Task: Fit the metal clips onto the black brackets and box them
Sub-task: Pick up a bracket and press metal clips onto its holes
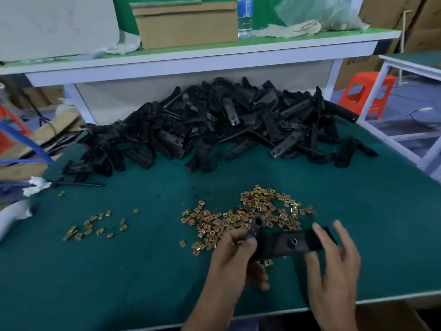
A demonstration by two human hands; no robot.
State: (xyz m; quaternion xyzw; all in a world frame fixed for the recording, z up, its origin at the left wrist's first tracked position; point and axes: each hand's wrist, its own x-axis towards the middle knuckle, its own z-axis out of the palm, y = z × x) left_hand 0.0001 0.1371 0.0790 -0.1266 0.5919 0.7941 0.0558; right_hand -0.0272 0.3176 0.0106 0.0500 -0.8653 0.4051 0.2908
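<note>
Black bracket [276, 244]: held just above the green table mat [143, 271], near edge, right of centre, over the near fringe of the metal clips [250, 216].
- Long axis runs roughly left to right, right end a bit farther from the camera. A short leg at the left end turns away toward the clip pile, so it reads as L-shaped.
- Looks matte black and flat. One round hole in the short leg, another mid-arm with a shiny ring in it. Can't tell whether a clip is on it.
- Left hand [235, 256]: fingers curled round the left end, thumb pressed on top at the corner.
- Right hand [334, 268]: fingers spread and fairly straight, blurred; index finger lies across the right end, thumb below it. Not curled round the part.
- Clips: gold-coloured small squares, main pile loose on the mat, smaller scatter [95, 225] well to the left.
- Bracket heap [214, 125]: large, at the back of the mat under the shelf [191, 58].
- On the shelf: cardboard box [186, 27], plain, no print visible; water bottle [245, 17] with a blue label, text unreadable.
</note>
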